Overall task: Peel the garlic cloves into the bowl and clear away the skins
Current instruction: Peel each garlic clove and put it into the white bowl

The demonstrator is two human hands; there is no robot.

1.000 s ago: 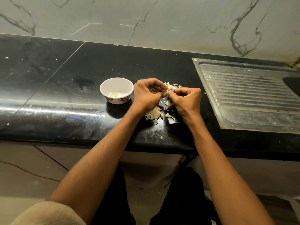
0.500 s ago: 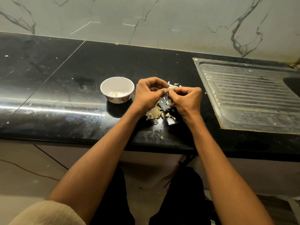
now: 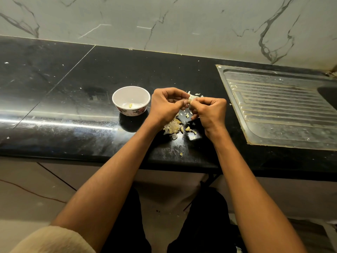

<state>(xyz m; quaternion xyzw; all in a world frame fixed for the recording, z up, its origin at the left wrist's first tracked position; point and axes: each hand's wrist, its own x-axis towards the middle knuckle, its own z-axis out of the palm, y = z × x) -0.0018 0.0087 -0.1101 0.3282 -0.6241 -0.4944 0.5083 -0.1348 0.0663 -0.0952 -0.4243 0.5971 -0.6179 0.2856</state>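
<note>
My left hand (image 3: 166,105) and my right hand (image 3: 211,111) meet fingertip to fingertip above the black counter (image 3: 73,99). Together they pinch a small garlic clove (image 3: 191,101), mostly hidden by the fingers. A white bowl with a flower pattern (image 3: 131,100) stands just left of my left hand, with one peeled clove (image 3: 130,106) inside. Below and behind the hands lies a pile of pale garlic skins and cloves (image 3: 173,127).
A steel sink drainboard (image 3: 280,110) is set into the counter at the right, its basin at the far right edge. A marble wall rises behind the counter. The counter's front edge runs just below the skins. Small skin flecks (image 3: 181,154) dot the counter.
Both hands stay together over the skins with the clove between them; the fingers have shifted slightly. The bowl has not moved.
</note>
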